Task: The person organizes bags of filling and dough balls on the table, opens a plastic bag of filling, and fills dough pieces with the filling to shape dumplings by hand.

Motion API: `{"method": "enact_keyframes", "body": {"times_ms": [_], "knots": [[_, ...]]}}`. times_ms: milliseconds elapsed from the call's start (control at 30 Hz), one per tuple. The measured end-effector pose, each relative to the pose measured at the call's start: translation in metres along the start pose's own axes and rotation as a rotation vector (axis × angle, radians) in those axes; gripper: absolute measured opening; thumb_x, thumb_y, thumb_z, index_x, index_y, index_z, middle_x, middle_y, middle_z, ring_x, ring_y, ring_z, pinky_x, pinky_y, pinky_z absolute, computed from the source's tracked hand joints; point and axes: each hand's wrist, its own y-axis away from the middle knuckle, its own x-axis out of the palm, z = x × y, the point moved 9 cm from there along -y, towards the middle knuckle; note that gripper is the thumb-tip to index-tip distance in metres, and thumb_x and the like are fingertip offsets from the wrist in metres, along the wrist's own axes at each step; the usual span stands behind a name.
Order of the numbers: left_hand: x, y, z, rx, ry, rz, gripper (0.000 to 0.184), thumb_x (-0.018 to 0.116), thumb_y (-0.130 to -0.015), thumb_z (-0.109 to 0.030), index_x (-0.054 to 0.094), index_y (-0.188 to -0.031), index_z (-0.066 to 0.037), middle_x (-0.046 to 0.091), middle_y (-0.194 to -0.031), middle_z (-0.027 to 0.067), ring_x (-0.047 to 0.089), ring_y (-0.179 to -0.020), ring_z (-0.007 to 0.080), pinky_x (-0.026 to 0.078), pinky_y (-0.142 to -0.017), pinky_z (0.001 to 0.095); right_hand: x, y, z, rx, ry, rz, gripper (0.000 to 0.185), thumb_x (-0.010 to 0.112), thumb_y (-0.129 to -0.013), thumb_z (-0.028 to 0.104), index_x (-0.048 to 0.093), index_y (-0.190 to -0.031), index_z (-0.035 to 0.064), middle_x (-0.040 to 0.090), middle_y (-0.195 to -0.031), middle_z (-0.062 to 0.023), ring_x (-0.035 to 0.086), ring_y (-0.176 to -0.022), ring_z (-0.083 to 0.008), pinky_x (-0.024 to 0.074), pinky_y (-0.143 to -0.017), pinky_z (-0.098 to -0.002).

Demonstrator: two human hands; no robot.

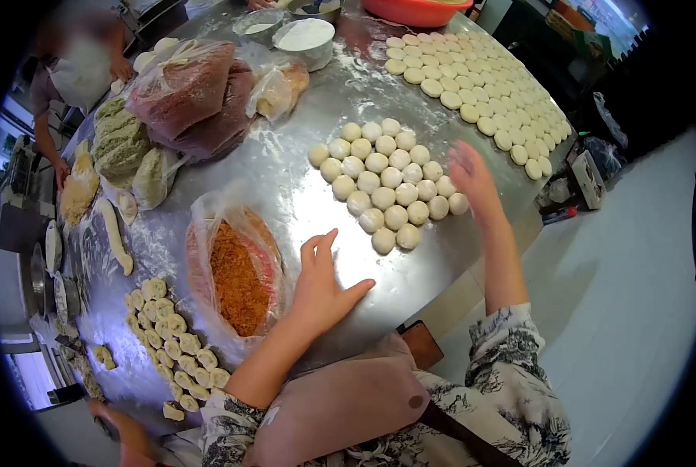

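Note:
Over the steel table, my left hand (324, 289) has its fingers spread, with nothing in it, between an open plastic bag of orange-brown filling (240, 272) and a cluster of round dough balls (395, 216). At the right edge of that cluster is my right hand (472, 173), close to the outermost balls. Its fingers are blurred by motion, so whether it holds anything does not show.
Flattened dough discs (472, 86) fill the back right. Wrapped reddish bags (184, 93), greenish dough (120, 140) and a flour bowl (305, 39) stand behind. Coiled dough pieces (165, 327) lie front left. Other people's hands (61, 173) are at the left side.

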Motion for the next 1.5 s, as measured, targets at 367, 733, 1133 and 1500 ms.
{"method": "enact_keyframes", "body": {"times_ms": [367,733,1133,1500], "knots": [[0.068,-0.055,0.018,-0.075,-0.285,0.02,0.139,0.091,-0.049,-0.047,0.005,-0.149,-0.004,-0.003,-0.148,0.0371,0.007,-0.139,0.0505,0.018,-0.11,0.0596,0.004,0.066,-0.037,-0.283,0.851,0.12,0.138,0.093,-0.041,0.049,0.019,-0.149,0.0076,0.016,-0.151,-0.029,0.018,-0.141,-0.0437,0.0226,-0.115,-0.0476],[0.084,-0.058,0.001,-0.101,-0.276,-0.132,0.133,0.091,-0.05,-0.045,0.01,-0.148,-0.006,0.002,-0.148,0.0363,0.025,-0.13,0.0482,0.026,-0.106,0.0539,-0.001,0.054,-0.012,-0.227,1.033,0.085,0.127,0.091,-0.041,0.05,0.031,-0.146,0.0097,0.033,-0.147,-0.021,0.032,-0.136,-0.039,0.0346,-0.109,-0.044],[0.08,-0.073,0.005,-0.311,-0.314,-0.009,0.136,0.091,-0.05,-0.042,0.006,-0.151,-0.009,0.0,-0.147,0.0374,0.056,-0.106,0.0445,0.052,-0.081,0.0455,0.02,0.033,-0.003,-0.259,1.193,0.211,0.131,0.084,-0.04,0.062,0.029,-0.149,0.0141,0.051,-0.136,-0.0113,0.055,-0.118,-0.029,0.0494,-0.09,-0.0387],[0.077,-0.089,0.014,-0.396,-0.138,0.066,0.144,0.092,-0.048,-0.038,-0.004,-0.151,-0.013,-0.013,-0.146,0.0418,0.061,-0.099,0.0512,0.056,-0.081,0.0436,0.039,0.015,-0.01,-0.29,1.139,0.28,0.138,0.082,-0.039,0.068,0.022,-0.15,0.0122,0.047,-0.137,-0.0209,0.06,-0.11,-0.0363,0.0508,-0.088,-0.0422]]}}
